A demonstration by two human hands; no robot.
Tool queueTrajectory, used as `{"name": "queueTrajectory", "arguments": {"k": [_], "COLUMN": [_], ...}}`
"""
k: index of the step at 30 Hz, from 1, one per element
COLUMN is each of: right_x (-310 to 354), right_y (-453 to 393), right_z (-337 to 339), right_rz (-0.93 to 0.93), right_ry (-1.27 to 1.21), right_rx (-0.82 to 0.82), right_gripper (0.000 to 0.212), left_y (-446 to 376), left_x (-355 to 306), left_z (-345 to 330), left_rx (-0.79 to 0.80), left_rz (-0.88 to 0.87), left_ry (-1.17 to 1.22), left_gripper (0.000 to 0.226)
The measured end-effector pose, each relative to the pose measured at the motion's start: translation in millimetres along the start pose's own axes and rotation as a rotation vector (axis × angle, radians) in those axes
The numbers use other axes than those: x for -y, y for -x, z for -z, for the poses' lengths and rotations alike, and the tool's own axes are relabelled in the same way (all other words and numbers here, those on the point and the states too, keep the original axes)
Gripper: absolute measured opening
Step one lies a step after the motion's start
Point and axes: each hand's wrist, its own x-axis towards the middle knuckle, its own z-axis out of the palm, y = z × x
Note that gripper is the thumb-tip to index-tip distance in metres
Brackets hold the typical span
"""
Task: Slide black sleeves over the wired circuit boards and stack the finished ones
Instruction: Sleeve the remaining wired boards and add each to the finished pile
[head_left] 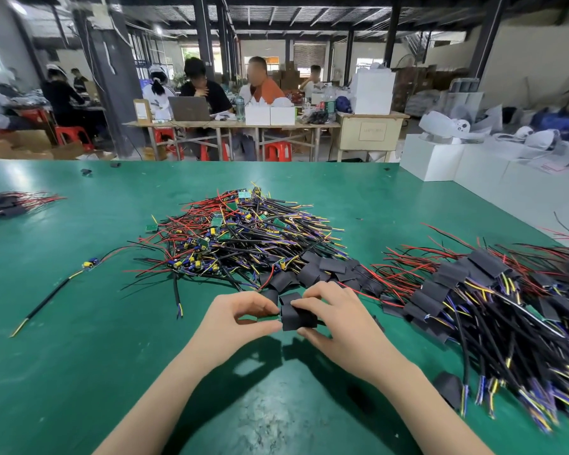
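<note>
Two hands meet near the big tangled pile of wired green boards point(240, 234). The left hand point(240, 315) pinches a small green board point(267, 319). The right hand point(334, 315) grips a soft black sleeve point(299, 318) around it.

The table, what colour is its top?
Green. The table shows in the head view.

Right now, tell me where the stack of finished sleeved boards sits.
In the head view, the finished stack lies on the green table's right side, beside the right hand.
</note>
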Motion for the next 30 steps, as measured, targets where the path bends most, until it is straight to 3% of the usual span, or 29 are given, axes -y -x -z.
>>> {"name": "queueTrajectory", "arguments": {"k": [4,9,13,19,30], "right_x": [-2.1,-8.0,-7.4,-7.7,-13.2], "right_y": [1.5,4.0,4.0,4.0,4.8], "right_z": [-1.3,2.1,3.1,5.3,4.0], "right_rz": [-0.011,-0.059,-0.044,-0.005,0.015], "right_ry": [-0.024,-0.107,-0.127,-0.145,-0.161], "right_rx": [0.017,-0.005,0.011,0.004,0.055], "right_gripper": [0.035,0.033,0.031,0.033,0.027], "left_y": [0.1,0.2,1.0,-0.7,-3.0], "left_x": [1.1,0.1,0.9,5.8,12.7], "left_z": [-3.9,5.2,3.3,3.3,-0.8], "left_rx": [-0.024,0.116,0.119,0.115,0.124], "left_rz": [0.011,-0.024,-0.009,0.118,0.162], "left_ry": [0.032,0.076,0.108,0.264,0.025], "left_gripper": [0.02,0.025,0.03,0.03,0.012]}}
